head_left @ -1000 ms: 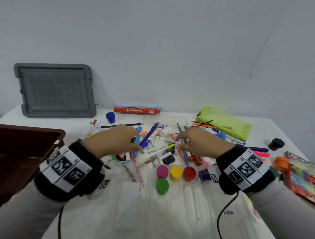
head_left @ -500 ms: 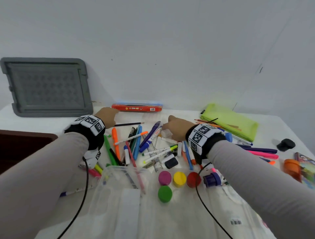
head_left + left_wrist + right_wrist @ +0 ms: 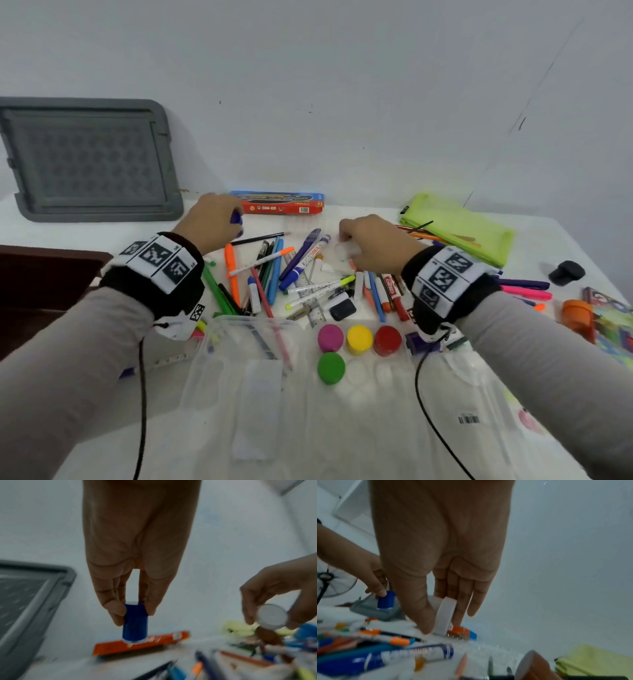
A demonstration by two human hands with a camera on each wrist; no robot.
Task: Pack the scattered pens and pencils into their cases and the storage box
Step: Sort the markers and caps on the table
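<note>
**Both hands lifted, each pinching a small part**

A grey lid leans on the wall at 10 o'clock of the white bench, and a dark brown box sits at 9 o'clock. An orange pencil box lies at 12 o'clock, just beyond the left hand; a green pouch lies at 2 o'clock. A clear case and four round paint lids crowd the near side, between the person and the pens, which lie heaped at the bench's centre under and between the wrists.

The pens are mixed markers, highlighters and pencils in blue, orange, green and purple, pointing mostly away from the person.

The left hand pinches a small blue cap between thumb and fingers, held upright above the bench. The right hand pinches a small white round piece; what it is cannot be told.

Compared with half a second ago, both hands are raised off the pile and the blue cap now shows in the left fingers.
</note>
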